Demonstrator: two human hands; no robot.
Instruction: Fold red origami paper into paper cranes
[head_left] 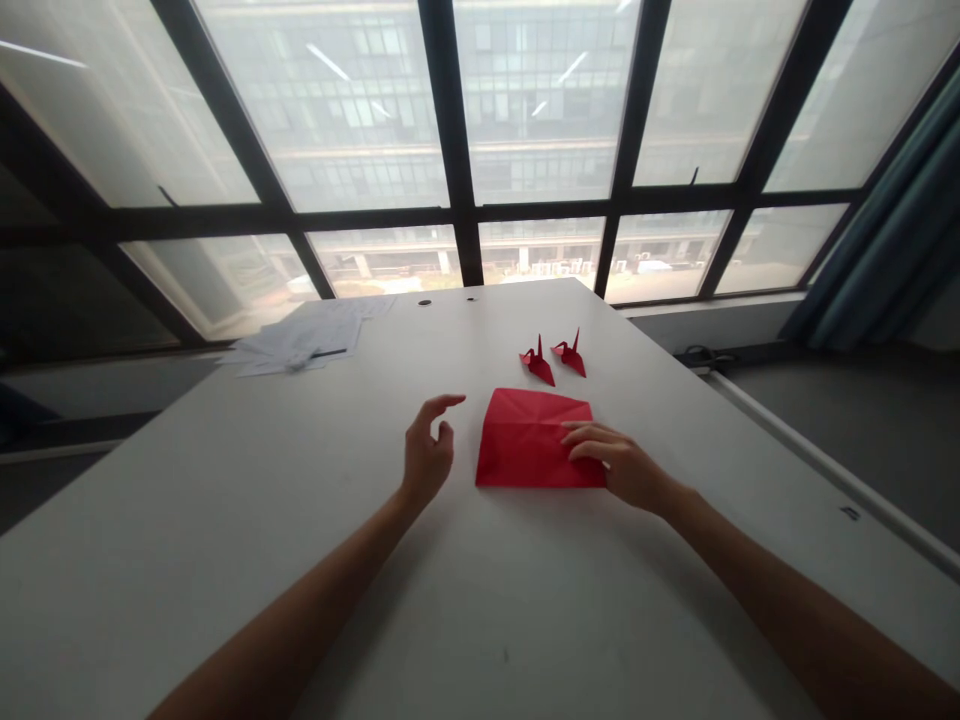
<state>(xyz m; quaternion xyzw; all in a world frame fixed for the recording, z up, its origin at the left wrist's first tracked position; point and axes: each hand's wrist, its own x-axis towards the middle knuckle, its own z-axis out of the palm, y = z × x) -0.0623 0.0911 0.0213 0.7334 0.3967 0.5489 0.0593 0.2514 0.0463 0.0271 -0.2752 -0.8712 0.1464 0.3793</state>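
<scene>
A red sheet of origami paper (525,450) with crease lines across it lies on the white table in front of me. My right hand (619,462) is at its right edge, fingers laid over the top of the paper and the thumb hidden from view. Left of the sheet, my left hand (431,445) hovers apart from it, index finger stretched and curved, thumb separated from it, nothing between them. Just beyond the paper stand two folded red paper cranes, a left one (538,366) and a right one (571,358).
Loose white papers (300,335) with a dark pen (328,352) on them lie at the table's far left. The white table (285,480) reaches toward large windows. A small dark mark (849,513) is near its right edge. A blue curtain (877,240) hangs at right.
</scene>
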